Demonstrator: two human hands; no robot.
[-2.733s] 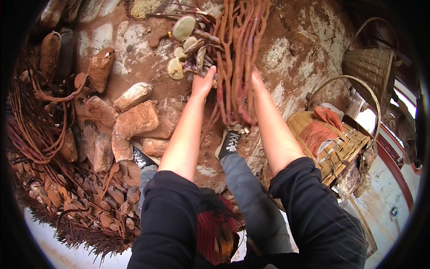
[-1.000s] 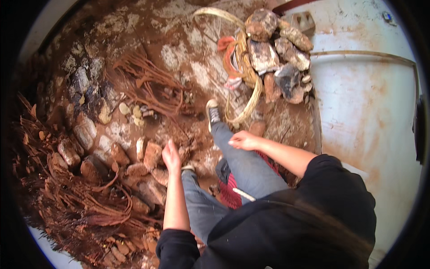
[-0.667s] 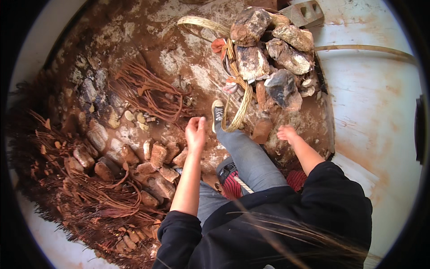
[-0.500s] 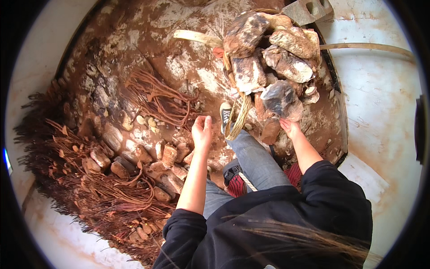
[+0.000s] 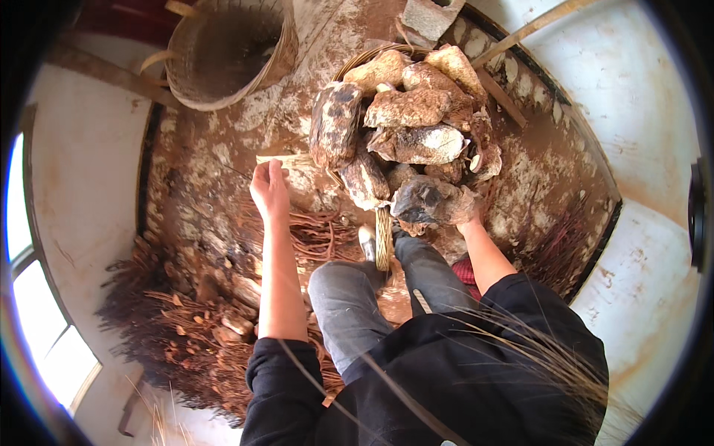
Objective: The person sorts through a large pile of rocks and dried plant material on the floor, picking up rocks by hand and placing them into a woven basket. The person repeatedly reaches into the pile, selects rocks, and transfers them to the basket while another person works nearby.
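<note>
My right hand (image 5: pixel 467 217) grips a large dirt-caked lump (image 5: pixel 431 202) at the near edge of a heap of similar brown and pale lumps (image 5: pixel 405 111). The heap fills a woven basket (image 5: pixel 387 241) whose rim shows in front of my knees. My left hand (image 5: pixel 269 190) is stretched out flat with fingers together over the muddy floor, left of the heap, holding nothing. Just beyond its fingertips lies a pale flat strip (image 5: pixel 286 159). A bundle of reddish roots (image 5: pixel 316 230) lies between my left arm and the basket.
An empty woven basket (image 5: pixel 227 52) stands at the far left. Stones and reddish root bundles (image 5: pixel 201 327) line the floor at lower left. More root bundles (image 5: pixel 561 245) lie at the right. White walls and a wooden stick (image 5: pixel 528 30) bound the space. A window (image 5: pixel 41 327) glows at far left.
The view has swung round from the root bundles to the basket of lumps. My right hand has reached the heap and closed on a lump; my left hand has stretched forward.
</note>
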